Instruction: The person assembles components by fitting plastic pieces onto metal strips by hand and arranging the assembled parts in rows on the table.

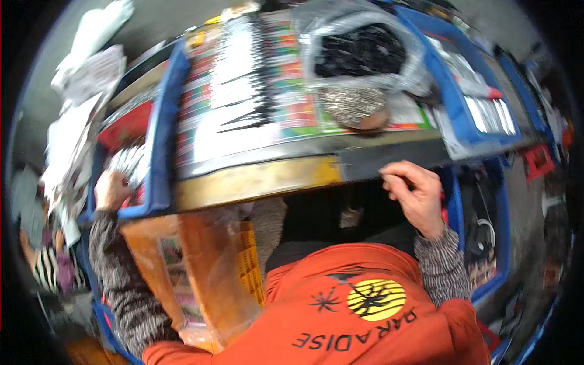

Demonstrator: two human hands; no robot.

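My left hand [112, 191] reaches into the blue bin [174, 121] at the left, over a pile of shiny silver pieces [129, 161]. Its fingers are mostly hidden and blurred there. In front of the dark, taped part of the table edge [389, 159], my right hand [418, 194] is raised, thumb and fingers pinched together. Whatever they may hold is too small to make out. On the table lies a long row of overlapping pale, pointed pieces [234, 79] with dark tips.
A clear bag of black parts [362, 52] stands behind a round heap of small silver metal pieces [353, 104]. Another blue bin [508, 125] sits at the right. Orange plastic packaging [213, 274] is below the table's front edge. A person in stripes [52, 267] is at far left.
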